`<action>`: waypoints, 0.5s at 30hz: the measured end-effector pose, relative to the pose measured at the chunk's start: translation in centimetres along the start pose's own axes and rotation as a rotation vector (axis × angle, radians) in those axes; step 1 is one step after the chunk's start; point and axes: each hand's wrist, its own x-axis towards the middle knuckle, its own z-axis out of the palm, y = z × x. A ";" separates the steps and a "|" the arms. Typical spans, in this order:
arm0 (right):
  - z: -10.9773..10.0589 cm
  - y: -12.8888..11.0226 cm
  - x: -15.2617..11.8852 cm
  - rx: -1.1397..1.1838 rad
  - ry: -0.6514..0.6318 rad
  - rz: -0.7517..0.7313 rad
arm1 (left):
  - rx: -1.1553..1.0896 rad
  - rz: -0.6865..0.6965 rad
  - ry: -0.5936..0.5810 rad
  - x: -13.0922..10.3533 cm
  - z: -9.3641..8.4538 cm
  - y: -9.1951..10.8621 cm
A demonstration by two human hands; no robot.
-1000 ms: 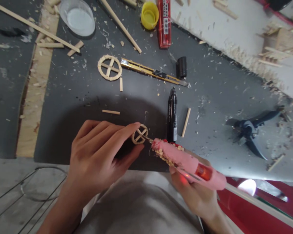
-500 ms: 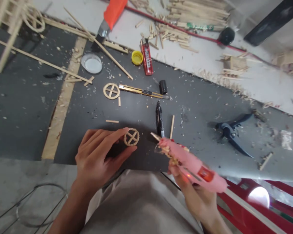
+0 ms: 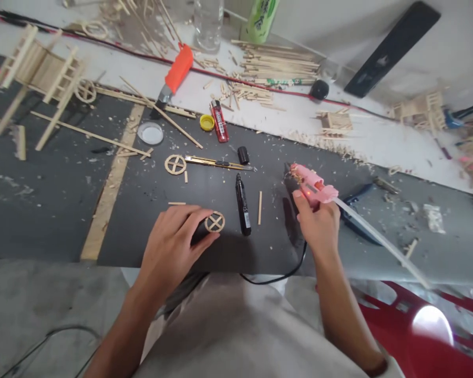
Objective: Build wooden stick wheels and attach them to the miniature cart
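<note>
Left hand (image 3: pixel 173 236): thumb and fingers pinching the rim of a small wooden wheel (image 3: pixel 214 222), crossed spokes showing.
Small wooden wheel: near the front edge of the grey desk (image 3: pixel 122 231), left of the marker (image 3: pixel 243 206); contact with the surface, cannot tell.
Right hand (image 3: pixel 319 226): wrapped round a pink glue gun (image 3: pixel 309 179); nozzle toward the far left, small light glowing, pale glue stick (image 3: pixel 382 242) jutting from the rear.
Marker: black, tip bare, lying between both hands; black cap (image 3: pixel 243 155) beyond it, apart.
Short stick (image 3: pixel 260 208): just right of the marker.
Larger wheel (image 3: pixel 175 165): flat, beside one end of the utility knife (image 3: pixel 216 163).
Pliers (image 3: pixel 357 212): dark blue, partly hidden by the right hand and glue stick.
Lighter (image 3: pixel 219 122): red, next to a yellow cap (image 3: pixel 207 123).
</note>
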 end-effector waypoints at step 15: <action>-14.4 8.8 22.1 0.190 -0.150 0.024 | 0.208 -0.084 0.256 -4.5 1.7 -0.7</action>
